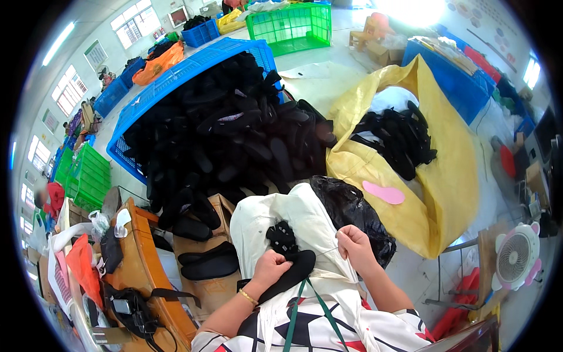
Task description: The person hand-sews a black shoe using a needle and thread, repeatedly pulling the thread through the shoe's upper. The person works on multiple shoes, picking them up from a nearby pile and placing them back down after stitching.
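Note:
My left hand point(271, 270) grips a black fabric shoe point(298, 271) over my lap, fingers closed on its upper edge. Off to the right, my right hand point(355, 245) is raised with thumb and fingers pinched on a thin thread point(327, 252), which runs back toward the shoe. Whether a needle sits in that pinch is too small to see. Just beyond the shoe, a dark clustered piece point(281, 237) with small pale dots lies on the white cloth point(251, 218) covering my legs. A pair of black shoes point(208, 261) rests on cardboard at the left.
A tipped blue crate point(130, 120) spills black shoes ahead. Right of it stands an open yellow sack point(454, 176) holding black pieces, a pink insole point(383, 192) on its side. Black plastic point(366, 220) lies by my right knee, an orange-brown wooden table point(143, 264) at left, a fan point(517, 258) at right.

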Motion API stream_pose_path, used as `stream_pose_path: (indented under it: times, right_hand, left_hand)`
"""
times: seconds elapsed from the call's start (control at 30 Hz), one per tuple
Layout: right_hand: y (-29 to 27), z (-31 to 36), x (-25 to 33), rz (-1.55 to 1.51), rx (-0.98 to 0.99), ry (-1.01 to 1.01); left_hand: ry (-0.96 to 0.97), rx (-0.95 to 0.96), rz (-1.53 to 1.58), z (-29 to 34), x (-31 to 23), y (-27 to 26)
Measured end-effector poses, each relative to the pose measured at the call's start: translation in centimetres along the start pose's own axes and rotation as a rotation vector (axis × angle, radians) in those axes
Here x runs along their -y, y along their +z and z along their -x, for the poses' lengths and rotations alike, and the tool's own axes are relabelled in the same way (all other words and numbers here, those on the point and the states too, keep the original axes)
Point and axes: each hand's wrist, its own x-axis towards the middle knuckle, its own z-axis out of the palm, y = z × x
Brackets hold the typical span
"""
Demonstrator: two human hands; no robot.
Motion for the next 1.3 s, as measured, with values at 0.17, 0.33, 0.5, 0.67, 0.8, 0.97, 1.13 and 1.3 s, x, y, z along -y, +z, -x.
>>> stream_pose_path:
  times: [0.17, 0.33, 0.5, 0.67, 0.8, 0.97, 1.13, 1.3]
  right_hand:
    - [0.8, 1.7, 4.7, -0.120, 0.036, -0.079]
    - [2.4, 5.3, 8.2, -0.108, 0.282, -0.420]
    - [4.1, 5.9, 9.8, -0.143, 0.629, -0.350]
    - [5.1, 5.9, 9.5, -0.223, 0.748, -0.290]
    - [5.2, 5.9, 9.3, -0.231, 0.845, -0.294]
    - [4.6, 4.5, 8.6, -0.024, 1.088, -0.249]
    - [3.5, 0.7, 3.4, 0.655, 0.869, -0.171]
    - [5.0, -0.4, -3.1, 0.948, 0.489, -0.306]
  left_hand:
    - [0.100, -0.040, 0.056, 0.0, 2.3, 1.1]
    - [0.097, 0.036, -0.032, -0.2, 0.7, 1.5]
    - [0.064, 0.006, -0.065, -0.4, -0.6, 0.2]
    - [0.104, -0.195, -0.105, 0.4, -3.6, -1.6]
    - [0.156, 0.007, -0.271, 0.5, -7.0, 0.0]
    - [-0.007, 0.198, 0.248, 0.9, -3.2, -0.6]
    - [-0.410, 0.336, 0.716, 1.2, -2.7, -2.6]
    - [-0.130, 0.164, 0.271, 2.1, -1.8, -1.5]
